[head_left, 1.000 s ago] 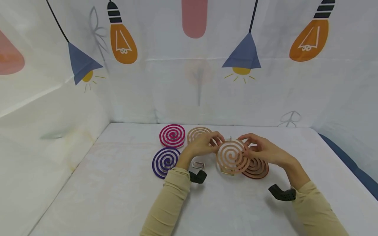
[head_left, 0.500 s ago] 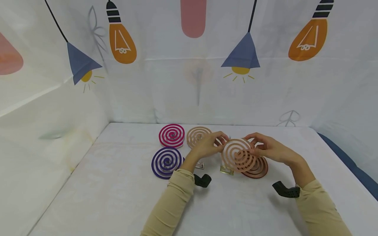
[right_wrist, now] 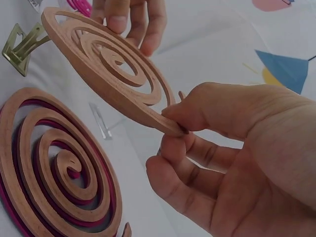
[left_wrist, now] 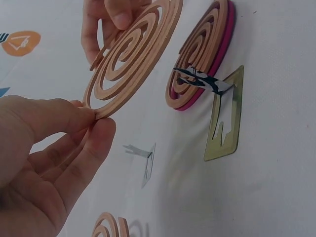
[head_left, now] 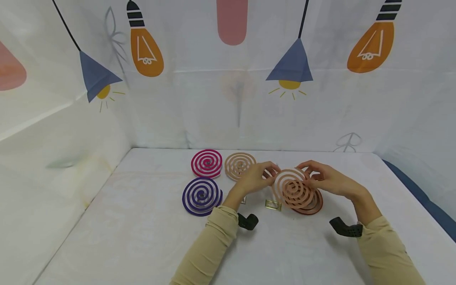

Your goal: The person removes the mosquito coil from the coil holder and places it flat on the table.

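White table (head_left: 124, 237) | forearms (head_left: 206, 249) angled forward | hands (head_left: 255, 179) pinching opposite edges of raised tan spiral (right_wrist: 96, 89)

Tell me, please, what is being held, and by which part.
A light-brown spiral coil, pinched by its outer ring: the left grip on one side, the right grip on the other.

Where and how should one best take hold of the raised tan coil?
Probably pinch the raised tan coil by its outermost turn, coming from its left and right sides, as the left grip and right grip do. It is thin and flat, with gaps between its turns, so a one-sided hold might let it droop.
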Tool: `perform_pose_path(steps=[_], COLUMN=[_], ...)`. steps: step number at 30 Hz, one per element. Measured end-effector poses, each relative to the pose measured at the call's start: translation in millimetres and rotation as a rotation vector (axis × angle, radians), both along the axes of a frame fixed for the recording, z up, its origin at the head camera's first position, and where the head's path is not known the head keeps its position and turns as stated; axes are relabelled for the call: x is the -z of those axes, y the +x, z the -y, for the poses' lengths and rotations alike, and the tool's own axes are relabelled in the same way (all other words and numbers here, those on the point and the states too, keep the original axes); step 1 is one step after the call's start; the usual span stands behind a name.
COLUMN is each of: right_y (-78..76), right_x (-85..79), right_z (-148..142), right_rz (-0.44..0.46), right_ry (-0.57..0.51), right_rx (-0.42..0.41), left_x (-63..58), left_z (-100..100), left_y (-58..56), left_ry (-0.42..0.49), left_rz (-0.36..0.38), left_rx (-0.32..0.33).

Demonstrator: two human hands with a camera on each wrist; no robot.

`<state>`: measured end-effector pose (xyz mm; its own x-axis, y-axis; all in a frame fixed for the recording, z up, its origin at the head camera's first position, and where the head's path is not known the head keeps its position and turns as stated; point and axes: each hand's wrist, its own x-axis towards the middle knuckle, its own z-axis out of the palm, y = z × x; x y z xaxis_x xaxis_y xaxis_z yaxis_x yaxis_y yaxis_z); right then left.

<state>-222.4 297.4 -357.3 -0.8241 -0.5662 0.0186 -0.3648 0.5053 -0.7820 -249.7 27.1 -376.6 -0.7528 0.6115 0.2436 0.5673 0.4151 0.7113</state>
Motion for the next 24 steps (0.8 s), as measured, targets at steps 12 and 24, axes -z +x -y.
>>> perform_pose_path(steps=[12,24], right_y=[0.4,-1.0], right_x=[2.4,5.2], right_z=[-2.4,-2.5], right_rz=[-0.005,0.003], right_ry=[0.013,0.074], right_rx=[0.047,0.114], left_x=[1.0,5.3], left_z=[-7.1,-11.6], left_y=[3.4,4.9], left_ry=[-0.009,-0.078], left_rz=[0.036,-0.017], left_rx=[0.01,0.004])
